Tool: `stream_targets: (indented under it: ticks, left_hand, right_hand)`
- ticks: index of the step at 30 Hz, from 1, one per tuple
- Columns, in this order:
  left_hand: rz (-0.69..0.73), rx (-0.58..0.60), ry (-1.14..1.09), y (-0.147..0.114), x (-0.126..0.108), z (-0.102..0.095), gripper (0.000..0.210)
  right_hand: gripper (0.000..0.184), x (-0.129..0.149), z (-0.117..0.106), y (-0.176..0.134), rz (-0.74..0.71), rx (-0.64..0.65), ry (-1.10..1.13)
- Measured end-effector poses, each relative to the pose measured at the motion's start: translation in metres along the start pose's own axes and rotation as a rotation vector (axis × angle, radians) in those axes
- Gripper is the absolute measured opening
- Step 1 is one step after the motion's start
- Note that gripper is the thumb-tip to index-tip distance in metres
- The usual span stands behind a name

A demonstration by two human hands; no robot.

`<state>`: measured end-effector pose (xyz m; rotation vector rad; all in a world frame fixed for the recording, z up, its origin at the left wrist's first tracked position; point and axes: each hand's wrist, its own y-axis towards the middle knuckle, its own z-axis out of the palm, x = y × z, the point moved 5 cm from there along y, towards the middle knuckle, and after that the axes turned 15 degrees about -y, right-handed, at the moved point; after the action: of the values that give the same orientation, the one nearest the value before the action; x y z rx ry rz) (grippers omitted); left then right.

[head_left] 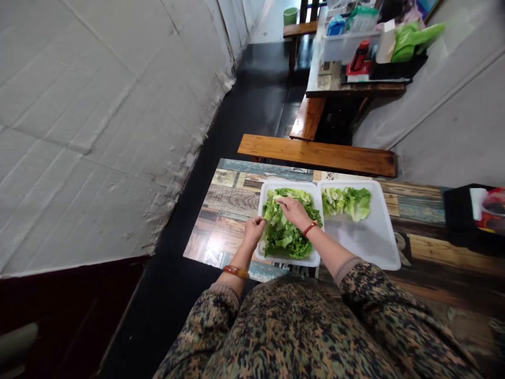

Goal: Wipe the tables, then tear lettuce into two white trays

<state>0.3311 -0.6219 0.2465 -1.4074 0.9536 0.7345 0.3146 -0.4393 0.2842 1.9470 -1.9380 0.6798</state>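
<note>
A white plastic tray (317, 255) heaped with green lettuce leaves (290, 239) lies in front of me. At its left rim, my left hand (255, 230) is closed with the fingertips pinched together; whatever is between them is too small to tell. My right hand (295, 211) reaches in from the right, over the heap, its fingertips closed on a pale part of a lettuce leaf. Against this tray's right side stands a second white tray (365, 245). Fewer lettuce leaves (358, 203) lie along its far end.
Both trays rest on a wood-patterned table (224, 202). A wooden bench (315, 153) runs beyond its far edge. Farther back, another table (335, 84) carries a plastic bin (341, 48) and a red bottle (360, 56). On the left rises a white wall (98, 116). A black object (455, 216) sits at right.
</note>
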Motion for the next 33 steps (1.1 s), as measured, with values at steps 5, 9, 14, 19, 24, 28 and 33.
stream_targets:
  ticks: [5,9,14,19,24,28,33]
  left_hand:
    - [-0.091,0.103,-0.275,-0.012,-0.005,0.001,0.032]
    - [-0.09,0.144,-0.452,-0.021,-0.023,0.01,0.035]
    - [0.158,0.135,-0.26,-0.026,-0.05,0.019,0.017]
    - [0.274,0.275,-0.109,-0.028,-0.057,0.027,0.027]
    - [0.091,0.079,-0.003,-0.01,-0.03,-0.005,0.032]
    - [0.109,0.041,0.128,-0.001,-0.014,-0.004,0.018]
    - [0.137,0.026,0.183,0.004,-0.009,0.022,0.01]
  right_hand:
    - [0.027,-0.001,0.004,-0.03,0.18,-0.076,0.375]
    - [0.038,0.006,0.013,-0.051,0.336,-0.05,0.694]
    - [0.045,0.023,0.009,-0.063,0.354,-0.094,0.86]
    - [0.041,0.017,0.008,-0.068,0.462,-0.09,1.103]
    - [0.026,-0.017,-0.003,-0.076,0.547,-0.197,1.234]
    - [0.017,-0.029,-0.009,-0.085,0.594,-0.206,1.38]
    - [0.02,-0.021,-0.014,-0.089,0.579,-0.156,1.451]
